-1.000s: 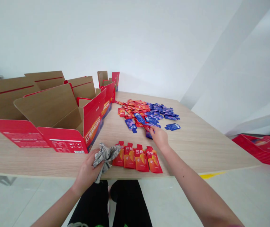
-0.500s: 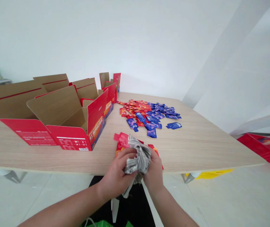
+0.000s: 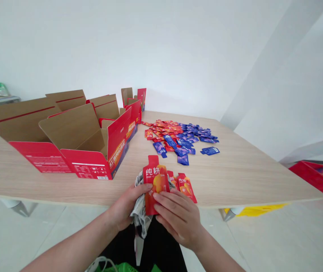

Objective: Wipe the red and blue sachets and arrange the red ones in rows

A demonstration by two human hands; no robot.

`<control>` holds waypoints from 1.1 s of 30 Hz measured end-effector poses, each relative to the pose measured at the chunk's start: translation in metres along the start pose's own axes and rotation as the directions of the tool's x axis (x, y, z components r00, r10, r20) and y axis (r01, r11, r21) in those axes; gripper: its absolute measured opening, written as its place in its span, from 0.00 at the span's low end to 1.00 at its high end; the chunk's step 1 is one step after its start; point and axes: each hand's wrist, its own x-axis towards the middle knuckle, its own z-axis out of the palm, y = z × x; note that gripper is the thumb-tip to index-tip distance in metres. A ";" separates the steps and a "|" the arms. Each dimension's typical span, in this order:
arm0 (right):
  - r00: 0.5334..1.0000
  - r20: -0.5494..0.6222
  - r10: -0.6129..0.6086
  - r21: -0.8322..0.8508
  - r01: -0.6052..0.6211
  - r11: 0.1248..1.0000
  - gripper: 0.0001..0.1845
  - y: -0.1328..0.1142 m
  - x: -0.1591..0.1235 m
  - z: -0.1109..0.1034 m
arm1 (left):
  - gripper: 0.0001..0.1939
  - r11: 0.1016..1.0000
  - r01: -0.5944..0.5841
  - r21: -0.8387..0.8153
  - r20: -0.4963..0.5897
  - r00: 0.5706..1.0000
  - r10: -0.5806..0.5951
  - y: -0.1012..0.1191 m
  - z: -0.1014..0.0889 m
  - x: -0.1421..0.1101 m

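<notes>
Pale wood-grain worktop (image 3: pixel 240 172) against a white wall (image 3: pixel 178 49) carries open red cartons (image 3: pixel 119 145) at left and heaped red pouches (image 3: pixel 168 127) and blue pouches (image 3: pixel 198 132) beyond. Left hand (image 3: pixel 126 207): grip closed on striped cloth (image 3: pixel 139 212) and a red spouted pouch (image 3: pixel 153 173), neck up, at the near edge. Right hand (image 3: pixel 182 216): fingers across its front; thumb hidden, closure cannot be told.

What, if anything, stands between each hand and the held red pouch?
Nothing visible at its front, where the right hand and left hand touch the red pouch directly. Behind it is bunched striped cloth; how far that separates either hand from its back is hidden.
</notes>
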 end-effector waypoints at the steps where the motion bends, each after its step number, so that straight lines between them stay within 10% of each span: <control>1: 0.993 -0.056 0.104 0.084 -0.099 0.991 0.20 0.001 0.000 -0.001 | 0.34 1.000 -0.011 -0.001 -0.002 1.000 0.011 -0.001 0.000 0.000; 3: 0.886 -0.127 0.446 0.301 -0.394 0.868 0.25 0.003 0.001 -0.001 | 0.33 1.000 -0.023 0.016 0.006 1.000 0.022 -0.004 0.000 0.000; 5: 0.650 0.015 0.760 0.547 -0.642 0.538 0.27 0.004 0.008 0.000 | 0.33 0.998 -0.019 0.065 0.046 0.999 0.016 -0.008 0.001 0.001; 8: 0.370 0.422 0.828 0.707 -0.706 -0.044 0.26 0.004 0.022 0.004 | 0.32 0.979 -0.043 0.200 0.110 0.994 0.022 -0.014 0.005 0.006; 10: 0.268 0.479 0.836 0.742 -0.632 -0.222 0.24 0.007 0.029 0.005 | 0.32 0.928 -0.133 0.349 0.104 0.989 0.103 -0.018 0.006 0.011; 12: 0.198 0.382 0.903 0.801 -0.558 -0.217 0.23 0.013 0.030 0.002 | 0.29 0.813 -0.270 0.516 0.028 0.954 0.299 -0.019 0.003 0.015; 15: 0.128 0.251 0.960 0.832 -0.536 -0.146 0.22 0.019 0.025 -0.001 | 0.23 0.556 -0.423 0.715 -0.049 0.764 0.644 -0.017 0.001 0.019; 18: 0.167 0.304 0.938 0.811 -0.561 -0.163 0.22 0.016 0.025 0.004 | 0.15 0.200 -0.540 0.818 0.249 0.644 0.723 -0.016 0.010 0.021; 21: 0.148 0.370 0.917 0.806 -0.542 -0.238 0.20 0.016 0.029 0.010 | 0.20 -0.053 -0.623 0.780 0.554 0.648 0.522 -0.021 0.022 0.023; 26: -0.016 0.339 0.941 0.847 -0.430 -0.312 0.19 0.066 0.015 -0.006 | 0.23 -0.131 -0.662 0.738 0.672 0.705 0.225 -0.027 0.002 0.025; 30: -0.151 0.241 0.959 0.746 -0.603 -0.282 0.09 0.127 -0.026 -0.034 | 0.22 -0.213 -0.524 0.825 0.561 0.709 0.427 -0.019 -0.053 0.031; 33: -0.168 0.259 0.951 0.580 -0.761 -0.292 0.06 0.152 -0.057 -0.038 | 0.15 -0.163 -0.388 0.907 0.397 0.663 0.635 -0.012 -0.089 0.043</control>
